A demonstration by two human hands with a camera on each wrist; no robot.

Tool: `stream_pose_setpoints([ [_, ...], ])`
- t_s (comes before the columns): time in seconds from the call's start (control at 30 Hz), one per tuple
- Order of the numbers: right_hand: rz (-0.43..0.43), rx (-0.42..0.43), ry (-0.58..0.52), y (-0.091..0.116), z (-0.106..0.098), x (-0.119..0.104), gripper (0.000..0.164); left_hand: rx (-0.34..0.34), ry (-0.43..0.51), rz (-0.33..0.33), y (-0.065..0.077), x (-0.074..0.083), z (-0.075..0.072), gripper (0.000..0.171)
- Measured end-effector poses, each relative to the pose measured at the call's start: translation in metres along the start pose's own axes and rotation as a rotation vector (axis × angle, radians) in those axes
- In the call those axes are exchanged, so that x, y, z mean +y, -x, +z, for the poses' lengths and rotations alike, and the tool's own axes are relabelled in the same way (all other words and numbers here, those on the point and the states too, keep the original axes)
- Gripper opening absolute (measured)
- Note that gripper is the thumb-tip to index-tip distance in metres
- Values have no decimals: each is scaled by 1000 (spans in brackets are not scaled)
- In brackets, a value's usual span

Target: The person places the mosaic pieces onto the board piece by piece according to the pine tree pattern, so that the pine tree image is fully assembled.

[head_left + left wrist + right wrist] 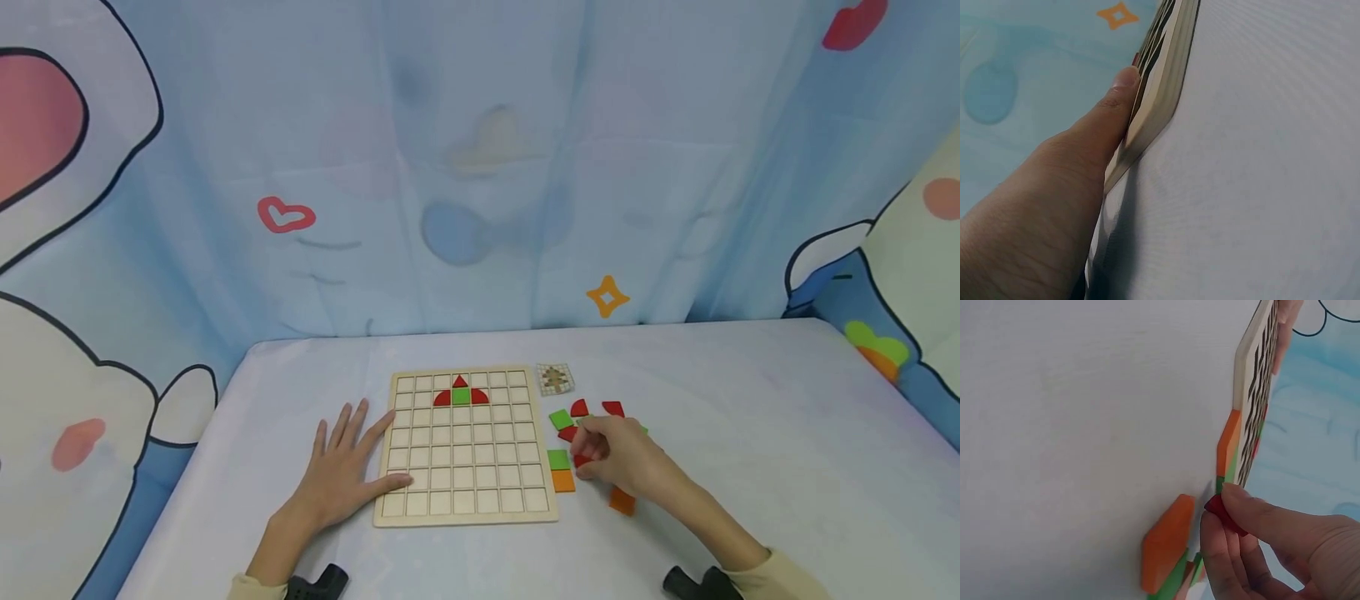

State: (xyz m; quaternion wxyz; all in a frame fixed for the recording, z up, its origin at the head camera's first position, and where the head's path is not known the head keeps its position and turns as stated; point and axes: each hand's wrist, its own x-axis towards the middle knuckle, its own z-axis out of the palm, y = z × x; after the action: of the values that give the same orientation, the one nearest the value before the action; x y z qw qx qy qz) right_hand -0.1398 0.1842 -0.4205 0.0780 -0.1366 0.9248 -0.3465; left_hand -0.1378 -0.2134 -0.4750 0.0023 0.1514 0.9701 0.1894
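At one board point(467, 481) bearing four tiles point(461, 397), resting spread left fingers point(373, 435); pinching one red tile point(1229, 517) with right fingers point(1213, 544).

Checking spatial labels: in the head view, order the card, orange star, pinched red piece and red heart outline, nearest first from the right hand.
1. Red piece: pinched in the right hand.
2. Card: right of the board, far end.
3. Orange star: on the curtain.
4. Red heart outline: curtain, farther left.
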Motion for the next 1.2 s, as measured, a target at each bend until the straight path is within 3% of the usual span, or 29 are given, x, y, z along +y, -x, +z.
stream_pose_setpoints([
  [0.2, -132, 48, 42, -8, 2, -15, 20, 1, 5, 2, 0, 1, -2, 94],
  [0.43, -263, 12, 0, -36, 14, -47, 15, -10, 1, -10, 0, 2, -2, 95],
  [0.83, -303, -45, -108, -91, 47, -90, 14, -15, 5, -13, -1, 0, 0, 94],
  [1.2, -326, -101, -156, -119, 68, -103, 7, 21, 18, 13, 1, -2, 0, 94],
])
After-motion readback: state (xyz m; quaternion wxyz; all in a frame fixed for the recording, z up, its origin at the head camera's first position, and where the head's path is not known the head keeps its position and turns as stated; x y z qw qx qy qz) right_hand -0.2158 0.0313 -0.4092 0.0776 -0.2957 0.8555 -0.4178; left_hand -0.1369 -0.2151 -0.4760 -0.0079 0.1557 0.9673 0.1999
